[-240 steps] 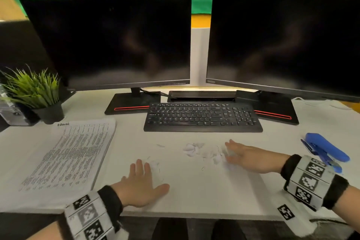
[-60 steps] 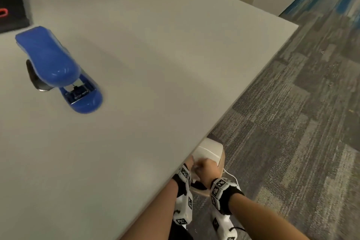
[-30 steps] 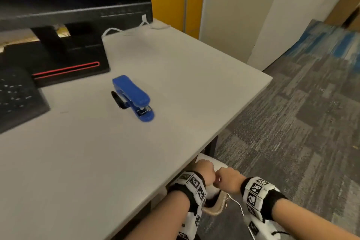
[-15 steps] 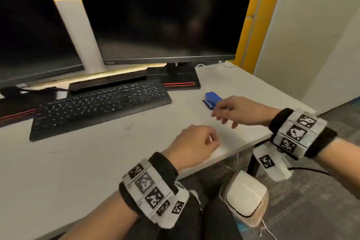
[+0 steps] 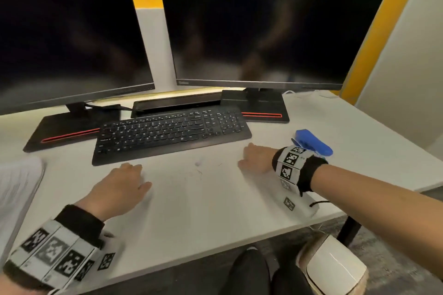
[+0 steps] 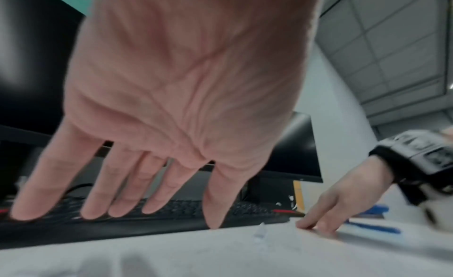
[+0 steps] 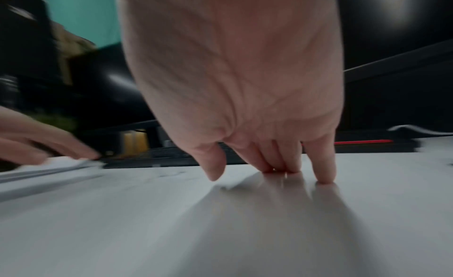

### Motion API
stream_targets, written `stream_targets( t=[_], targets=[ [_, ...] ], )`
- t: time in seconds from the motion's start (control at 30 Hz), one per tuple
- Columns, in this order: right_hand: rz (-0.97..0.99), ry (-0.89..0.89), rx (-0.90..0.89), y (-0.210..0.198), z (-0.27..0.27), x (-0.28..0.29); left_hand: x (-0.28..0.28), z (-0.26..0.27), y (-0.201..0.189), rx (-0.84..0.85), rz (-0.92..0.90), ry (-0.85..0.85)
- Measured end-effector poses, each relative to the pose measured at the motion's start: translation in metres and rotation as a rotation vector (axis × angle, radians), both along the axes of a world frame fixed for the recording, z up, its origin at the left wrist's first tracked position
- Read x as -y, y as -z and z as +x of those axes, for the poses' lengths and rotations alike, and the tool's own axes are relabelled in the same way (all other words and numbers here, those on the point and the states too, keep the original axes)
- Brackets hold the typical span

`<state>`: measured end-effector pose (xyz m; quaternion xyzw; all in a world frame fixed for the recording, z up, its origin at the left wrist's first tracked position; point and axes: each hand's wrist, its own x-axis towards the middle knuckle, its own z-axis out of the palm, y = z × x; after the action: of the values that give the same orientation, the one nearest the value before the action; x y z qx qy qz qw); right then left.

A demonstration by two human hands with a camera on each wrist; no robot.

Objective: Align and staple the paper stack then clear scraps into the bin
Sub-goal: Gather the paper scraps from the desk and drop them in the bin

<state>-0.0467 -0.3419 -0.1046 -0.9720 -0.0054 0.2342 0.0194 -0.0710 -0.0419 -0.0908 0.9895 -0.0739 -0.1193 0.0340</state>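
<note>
Paper stack: white sheets lying flat at the left edge of the counter, blurred and only partly in the head view; the right wrist view shows its layered edge low at the left, just beside the left hand's fingers.
Scraps: a few tiny pale bits on the bare counter between the two hands, in front of the keyboard; the left wrist view shows one small white piece standing up from the surface.
Stapler: blue, on the counter just behind the right wrist, partly hidden by the wristband.
Bin: white with a tan rim, on the floor under the counter's right front edge; contents not visible.
Left hand: released, palm down, fingers spread and straight over the counter near the keyboard, holding nothing.
Right hand: released, fingers straight, fingertips pressing the counter; nothing held.
Behind: two dark monitors on black stands with red stripes.
</note>
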Motion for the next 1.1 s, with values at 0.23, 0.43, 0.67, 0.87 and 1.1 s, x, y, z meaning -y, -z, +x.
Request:
stream_targets(
  t=[0.23, 0.43, 0.67, 0.87, 1.1],
  targets=[
    [0.152, -0.148, -0.047, -0.017, -0.023, -0.068, -0.026, 0.015, 0.030, -0.193, 0.094, -0.217],
    [0.207, -0.170, -0.037, -0.024, -0.004, -0.095, 0.009, 0.025, 0.020, -0.318, 0.140, -0.185],
    [0.244, -0.302, -0.096, 0.001, -0.046, -0.100, 0.055, 0.013, 0.012, -0.362, -0.032, 0.123],
    [0.288, -0.172, -0.056, -0.011, -0.051, -0.059, 0.046, -0.012, -0.003, -0.390, -0.155, 0.295],
    [0.238, -0.267, -0.052, 0.002, -0.053, -0.076, -0.015, -0.056, 0.000, -0.315, 0.089, 0.021]
  ],
)
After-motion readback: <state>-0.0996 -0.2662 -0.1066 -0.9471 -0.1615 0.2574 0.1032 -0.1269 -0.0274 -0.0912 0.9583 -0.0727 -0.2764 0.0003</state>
